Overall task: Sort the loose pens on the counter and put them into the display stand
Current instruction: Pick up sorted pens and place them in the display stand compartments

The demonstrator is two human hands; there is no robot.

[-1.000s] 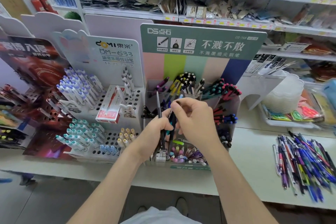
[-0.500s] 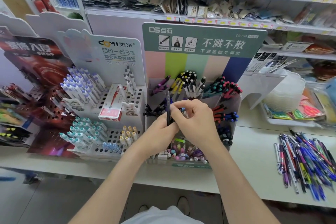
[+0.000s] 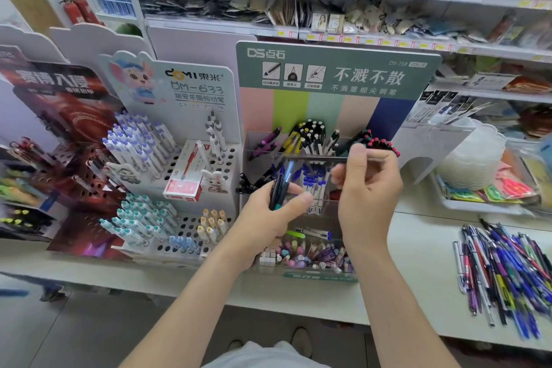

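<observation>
The display stand [image 3: 334,75] has a green header and clear tiered compartments holding pens sorted by colour. My left hand [image 3: 265,218] grips a small bundle of dark, blue and teal pens [image 3: 280,185] upright in front of the middle tier. My right hand [image 3: 370,188] is raised at the top tier's right end. Its thumb and fingers pinch a single pen [image 3: 380,156], blurred, just below the red-tipped pens [image 3: 385,143]. A pile of loose pens [image 3: 507,269] lies on the white counter [image 3: 418,248] to the right.
A white DM-633 pen stand [image 3: 179,176] with a red box stands left of the green one, and a dark red stand [image 3: 59,164] sits further left. Clear tubs [image 3: 475,158] and packets in a tray are at back right. Stocked shelves run behind.
My right hand has left the bundle and moved up and to the right with one pen, to the top tier. My left hand still holds the remaining pens, slightly lower.
</observation>
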